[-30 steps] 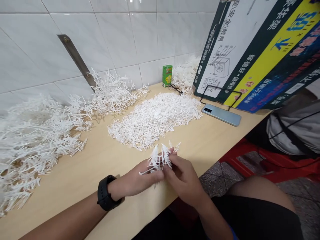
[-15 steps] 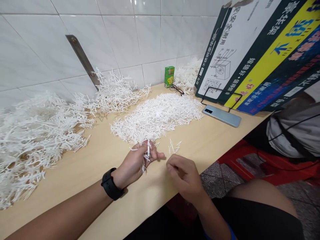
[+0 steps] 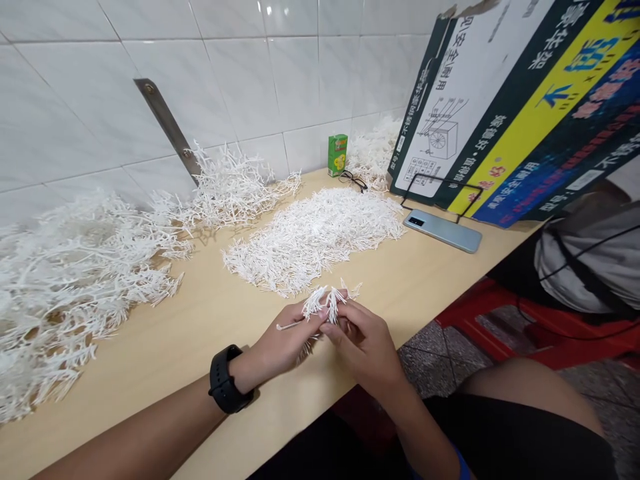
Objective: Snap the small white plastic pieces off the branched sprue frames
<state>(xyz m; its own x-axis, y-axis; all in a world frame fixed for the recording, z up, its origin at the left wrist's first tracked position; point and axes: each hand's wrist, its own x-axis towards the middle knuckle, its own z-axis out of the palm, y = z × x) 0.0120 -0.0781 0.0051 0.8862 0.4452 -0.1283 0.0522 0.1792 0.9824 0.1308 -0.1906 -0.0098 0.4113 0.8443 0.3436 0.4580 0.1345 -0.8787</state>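
Note:
My left hand (image 3: 285, 337) is closed on a small bunch of white branching plastic pieces (image 3: 315, 303), which fan out above its thumb and fingers. My right hand (image 3: 367, 340) meets it at the fingertips, pinching a white branching piece (image 3: 334, 305) at the right of the bunch. The exact grip between the two hands is partly hidden. Just beyond them a broad heap of short white pieces (image 3: 320, 233) lies on the wooden table (image 3: 195, 327). A few loose pieces (image 3: 354, 290) rest behind my right hand.
Tangled white branched clusters (image 3: 90, 267) spread along the left and against the tiled wall. Further back stand a green carton (image 3: 337, 155), glasses (image 3: 353, 180) and another white cluster (image 3: 375, 150). To the right are a phone (image 3: 443, 230), a large printed box (image 3: 480, 113) and a red stool (image 3: 480, 327).
My left hand has moved right, away from the heap's near edge, carrying its bunch. My right hand has come up to it, and their fingers now meet on the white pieces.

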